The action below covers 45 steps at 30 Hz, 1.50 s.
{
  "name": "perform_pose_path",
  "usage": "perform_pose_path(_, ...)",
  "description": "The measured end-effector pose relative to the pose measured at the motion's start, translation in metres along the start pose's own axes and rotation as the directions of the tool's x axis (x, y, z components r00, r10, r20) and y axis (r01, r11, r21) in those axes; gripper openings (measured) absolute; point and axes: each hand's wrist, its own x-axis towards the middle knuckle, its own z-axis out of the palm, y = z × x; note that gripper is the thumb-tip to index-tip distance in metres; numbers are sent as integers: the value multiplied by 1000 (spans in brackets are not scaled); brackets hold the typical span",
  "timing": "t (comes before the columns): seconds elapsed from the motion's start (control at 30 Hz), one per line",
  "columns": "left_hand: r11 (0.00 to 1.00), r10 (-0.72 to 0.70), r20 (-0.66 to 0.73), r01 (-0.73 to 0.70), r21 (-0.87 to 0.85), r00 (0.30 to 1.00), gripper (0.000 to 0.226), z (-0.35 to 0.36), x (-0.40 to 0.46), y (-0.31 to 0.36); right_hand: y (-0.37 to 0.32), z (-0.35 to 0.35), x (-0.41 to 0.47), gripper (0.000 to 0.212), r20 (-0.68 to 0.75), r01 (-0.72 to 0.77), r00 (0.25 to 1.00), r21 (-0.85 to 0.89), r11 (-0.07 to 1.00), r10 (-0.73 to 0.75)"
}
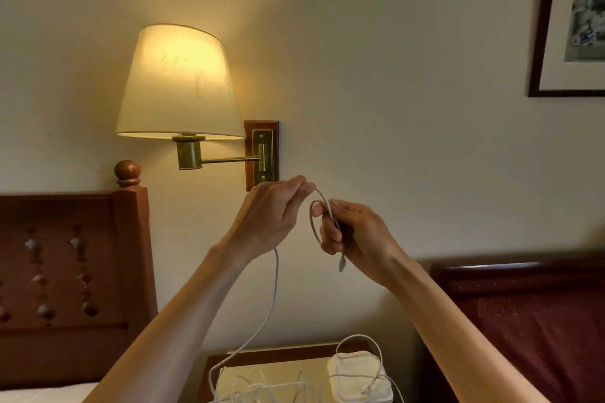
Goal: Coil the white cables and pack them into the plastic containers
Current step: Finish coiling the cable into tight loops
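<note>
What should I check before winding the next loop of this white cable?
1. Left hand pinches the white cable at its fingertips: ok.
2. Right hand holds the first loop around its fingers: ok.
3. Connector end hangs free below the right hand: ok.
4. Slack runs down to the nightstand without snagging: cannot tell, it joins the loose cable pile.
5. Plastic containers within reach on the nightstand: ok.
6. A container open and ready: cannot tell.
</note>
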Motion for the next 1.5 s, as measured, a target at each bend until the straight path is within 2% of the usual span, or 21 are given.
perform_pose_path(0.1,984,-68,-15,65,-168,998,39,10,-4,-1,-7,2,-6,38,82,-53,996,168,984,40)
perform_pose_path(0.2,934,-130,33,134,-330,991,32,24,-16,-4,-14,4,-9,37,155,-139,984,313,939,93)
perform_pose_path(0.33,769,-321,121,333,-545,939,37,47,-41,-11,-23,-2,-5,34,173,-157,982,492,857,80)
perform_pose_path(0.47,651,-456,243,507,-565,856,37,72,-84,-24,-41,-13,3,33,80,-75,996,506,859,40)
perform_pose_path(0.57,568,-522,329,609,-554,787,39,81,-114,-24,-52,-22,10,34,-13,-20,1000,408,913,28)
perform_pose_path(0.63,609,-453,417,615,-500,788,35,75,-118,-9,-49,-23,15,33,-71,-3,997,276,961,24)
perform_pose_path(0.7,759,-298,555,546,-355,776,36,60,-106,14,-36,-21,19,32,-108,-12,994,143,990,27)
perform_pose_path(0.77,859,-186,647,443,-258,739,38,40,-88,35,-21,-17,20,32,-148,-8,989,-23,1000,4)
perform_pose_path(0.8,880,-155,622,393,-266,768,38,27,-77,45,-14,-16,20,32,-170,-2,985,-103,995,-16)
perform_pose_path(0.9,937,-60,427,198,-287,902,34,-11,-53,58,2,-10,14,32,-169,23,983,-237,971,-64)
perform_pose_path(1.0,974,-13,313,83,-209,950,26,-34,-33,49,12,-1,7,34,-93,24,994,-277,961,-52)
perform_pose_path(1.1,991,0,166,22,-133,986,28,-40,-20,29,18,8,-2,35,19,21,1000,-191,981,-18)
perform_pose_path(1.2,992,-23,104,35,-117,994,37,-33,-13,10,20,16,-8,39,62,50,997,-146,988,-41)
perform_pose_path(1.3,978,-70,75,83,-193,995,33,-23,-15,2,18,24,-11,43,64,45,997,-56,997,-42)
perform_pose_path(1.4,947,-144,39,149,-285,989,31,-14,-21,-2,16,23,-12,42,71,-5,998,100,995,-2)
perform_pose_path(1.5,917,-188,42,190,-351,981,31,-3,-27,-5,11,23,-15,37,138,-78,989,182,980,54)
